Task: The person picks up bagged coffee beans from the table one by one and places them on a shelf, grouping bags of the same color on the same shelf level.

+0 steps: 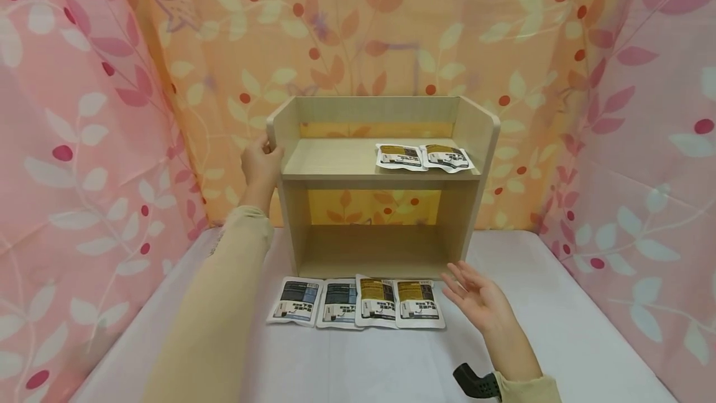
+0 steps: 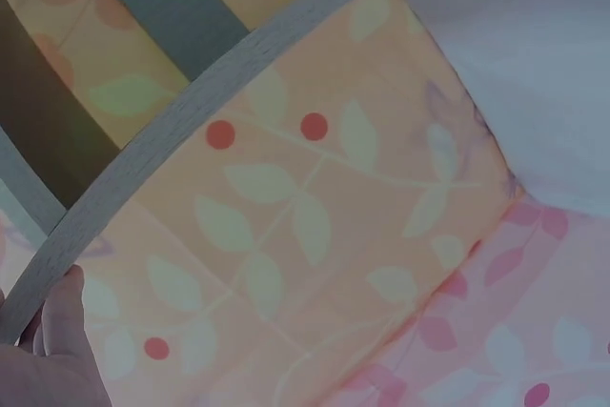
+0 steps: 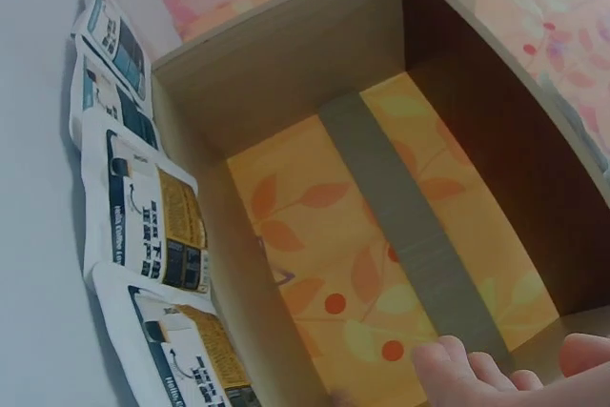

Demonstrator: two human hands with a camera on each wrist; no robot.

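Observation:
A small light-wood shelf unit [image 1: 330, 177] stands on the white-covered table. My left hand [image 1: 260, 163] grips the upper part of its left side panel [image 1: 284, 132], thumb and fingers on either side of the edge. Palm up and fingers extended, my right hand [image 1: 481, 300] hovers by the lower right corner, holding nothing. Two flat white pouches with gold labels [image 1: 400, 157] lie side by side at the right of the upper shelf. Before the unit, a row holds two blue-labelled pouches [image 1: 296, 301] and two gold-labelled pouches [image 1: 418, 303], partly overlapping.
Floral curtains hang behind the unit [image 1: 369, 36] and on both sides [image 1: 84, 142]. The lower compartment [image 1: 369, 247] has an open back with a wooden crossbar [image 3: 381, 197]. A black device [image 1: 475, 381] sits at my right wrist, above the white tablecloth [image 1: 347, 372].

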